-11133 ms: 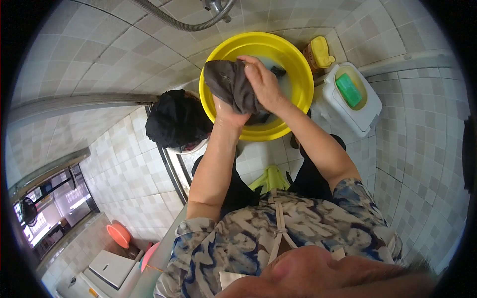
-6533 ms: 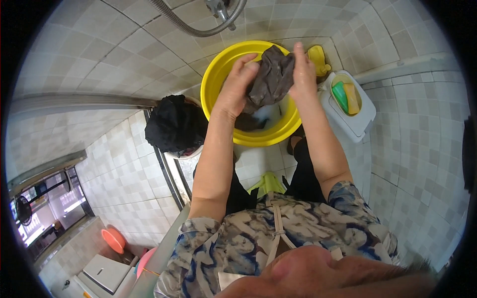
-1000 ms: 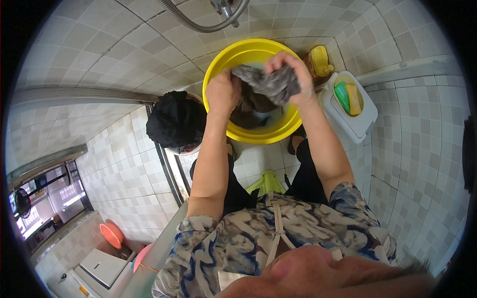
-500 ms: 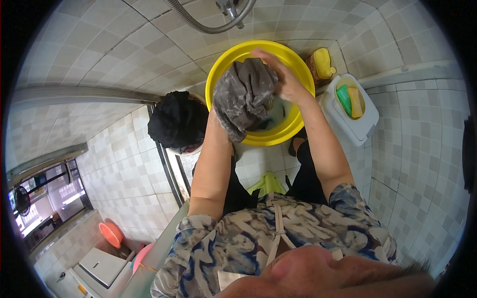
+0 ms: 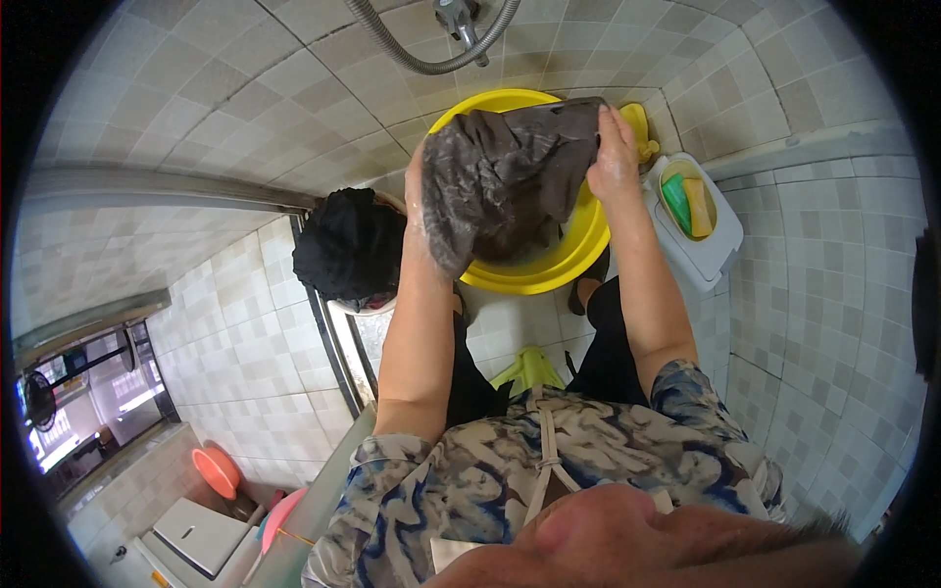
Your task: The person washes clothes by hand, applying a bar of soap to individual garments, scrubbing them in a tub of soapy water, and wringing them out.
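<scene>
A wet dark grey garment [image 5: 510, 176] is spread between my two hands above a yellow basin [image 5: 520, 279], which stands near the tiled wall. My left hand [image 5: 416, 186] grips the cloth's left side, its fingers mostly hidden behind the fabric. At the upper right corner, my right hand [image 5: 614, 155] is closed on the edge, thumb in front. Whitish suds streak the garment's left part. Cloudy water shows in the basin below the cloth; most of its inside is covered by the garment.
Left of the basin, black clothes [image 5: 350, 243] heap over a light-coloured tub. A white bin [image 5: 698, 260] with green and yellow items in its top stands at right, beside a yellow container [image 5: 639, 132]. A metal shower hose [image 5: 421, 67] hangs above. A green stool [image 5: 529, 368] is under me.
My right hand has moved right and taken hold of the garment's edge. The bunched cloth is now pulled out wider, covering more of the basin.
</scene>
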A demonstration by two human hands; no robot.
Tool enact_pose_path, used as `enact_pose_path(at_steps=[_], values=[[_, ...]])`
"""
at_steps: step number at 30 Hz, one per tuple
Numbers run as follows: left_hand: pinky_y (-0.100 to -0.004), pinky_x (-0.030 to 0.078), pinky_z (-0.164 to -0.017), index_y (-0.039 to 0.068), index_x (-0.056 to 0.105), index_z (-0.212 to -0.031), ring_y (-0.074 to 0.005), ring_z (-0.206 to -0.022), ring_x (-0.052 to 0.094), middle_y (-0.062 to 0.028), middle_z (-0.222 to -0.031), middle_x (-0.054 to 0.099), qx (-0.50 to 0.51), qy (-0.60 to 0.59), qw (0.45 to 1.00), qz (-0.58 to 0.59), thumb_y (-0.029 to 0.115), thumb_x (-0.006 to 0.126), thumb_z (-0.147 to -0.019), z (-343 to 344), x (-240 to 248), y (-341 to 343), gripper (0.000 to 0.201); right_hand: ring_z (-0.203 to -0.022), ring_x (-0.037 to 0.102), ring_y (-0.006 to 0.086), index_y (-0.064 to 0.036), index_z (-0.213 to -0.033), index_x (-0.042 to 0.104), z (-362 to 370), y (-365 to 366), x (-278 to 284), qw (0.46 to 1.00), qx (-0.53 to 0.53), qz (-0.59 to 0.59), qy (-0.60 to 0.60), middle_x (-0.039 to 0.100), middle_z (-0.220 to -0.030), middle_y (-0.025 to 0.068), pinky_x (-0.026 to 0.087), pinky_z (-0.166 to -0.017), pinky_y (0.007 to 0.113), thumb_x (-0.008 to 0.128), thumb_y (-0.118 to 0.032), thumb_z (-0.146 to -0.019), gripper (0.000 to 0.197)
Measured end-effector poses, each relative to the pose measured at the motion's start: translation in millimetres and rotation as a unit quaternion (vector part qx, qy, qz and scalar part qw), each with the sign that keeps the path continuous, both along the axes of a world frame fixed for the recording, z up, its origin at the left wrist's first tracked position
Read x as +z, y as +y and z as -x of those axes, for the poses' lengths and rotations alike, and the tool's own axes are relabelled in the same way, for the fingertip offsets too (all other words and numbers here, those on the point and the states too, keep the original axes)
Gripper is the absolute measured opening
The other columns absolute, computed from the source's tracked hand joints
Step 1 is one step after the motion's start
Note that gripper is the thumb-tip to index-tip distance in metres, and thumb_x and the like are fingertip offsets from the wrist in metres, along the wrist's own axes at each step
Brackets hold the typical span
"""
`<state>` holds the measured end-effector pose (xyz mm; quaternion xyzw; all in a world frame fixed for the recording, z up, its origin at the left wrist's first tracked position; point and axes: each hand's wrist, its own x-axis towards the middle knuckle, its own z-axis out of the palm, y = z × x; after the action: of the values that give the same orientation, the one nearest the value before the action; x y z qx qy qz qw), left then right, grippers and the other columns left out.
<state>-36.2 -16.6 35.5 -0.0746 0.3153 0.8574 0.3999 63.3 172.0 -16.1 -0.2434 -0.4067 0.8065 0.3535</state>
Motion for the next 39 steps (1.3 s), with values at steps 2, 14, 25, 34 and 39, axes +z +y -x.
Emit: enact_pose_path(at_steps=[2, 14, 25, 34, 39], values=[[-0.0402, 0.049, -0.092, 0.0, 0.057, -0.116, -0.0286, -0.1, 0.061, -0.0146, -0.113, 0.062, -0.038, -0.073, 0.996, -0.035, 0.039, 0.043, -0.096, 0.1, 1.4, 2.9, 0.046, -0.101, 0.054, 0.0163, 0.0064, -0.12, 0.052, 0.2, 8.3, 3.1, 0.999, -0.044, 0.0, -0.012, 0.058, -0.113, 0.0102, 0.043, -0.09, 0.027, 0.051, -0.025, -0.096, 0.039], [-0.0338, 0.049, -0.083, 0.004, 0.058, -0.113, -0.0194, -0.096, 0.058, -0.0091, -0.105, 0.061, -0.062, 0.082, 0.988, 0.115, 0.03, 0.049, -0.093, -30.5, -77.1, 37.5, 0.034, -0.072, 0.058, 0.0397, -0.0059, -0.077, 0.058, 5.4, -93.1, 13.4, 0.79, 0.024, -0.574, -0.214, 0.057, -0.075, 0.0164, 0.046, -0.058, 0.044, 0.055, -0.024, -0.085, 0.02], [-0.0339, 0.048, -0.07, 0.009, 0.057, -0.099, -0.0156, -0.08, 0.056, -0.0041, -0.092, 0.058, -0.093, 0.332, 0.913, 0.218, 0.035, 0.042, -0.096, -35.2, -97.2, 36.6, 0.03, -0.061, 0.057, 0.037, -0.0051, -0.076, 0.054, 10.6, -92.0, 10.5, 0.784, -0.054, -0.558, -0.265, 0.057, -0.072, 0.0173, 0.046, -0.059, 0.042, 0.054, -0.017, -0.084, 0.014], [-0.0316, 0.049, -0.084, 0.0, 0.057, -0.112, -0.0202, -0.089, 0.062, -0.0097, -0.102, 0.064, -0.116, -0.032, 0.992, 0.037, 0.017, 0.061, -0.084, -11.1, -11.9, 25.6, 0.033, -0.095, 0.057, 0.0157, 0.0007, -0.111, 0.06, 8.2, -49.1, 30.4, 0.959, 0.203, -0.126, -0.155, 0.063, -0.103, 0.0032, 0.043, -0.088, 0.03, 0.058, -0.035, -0.092, 0.04], [-0.0291, 0.045, -0.09, -0.002, 0.055, -0.116, -0.0207, -0.096, 0.06, -0.0111, -0.103, 0.062, -0.133, 0.19, 0.969, 0.08, 0.003, 0.056, -0.076, 3.0, -18.7, 20.5, 0.04, -0.091, 0.059, 0.0125, 0.0015, -0.108, 0.06, -6.2, -29.7, 34.6, 0.97, 0.166, -0.106, -0.145, 0.064, -0.101, 0.0052, 0.046, -0.081, 0.027, 0.067, -0.019, -0.086, 0.031]])
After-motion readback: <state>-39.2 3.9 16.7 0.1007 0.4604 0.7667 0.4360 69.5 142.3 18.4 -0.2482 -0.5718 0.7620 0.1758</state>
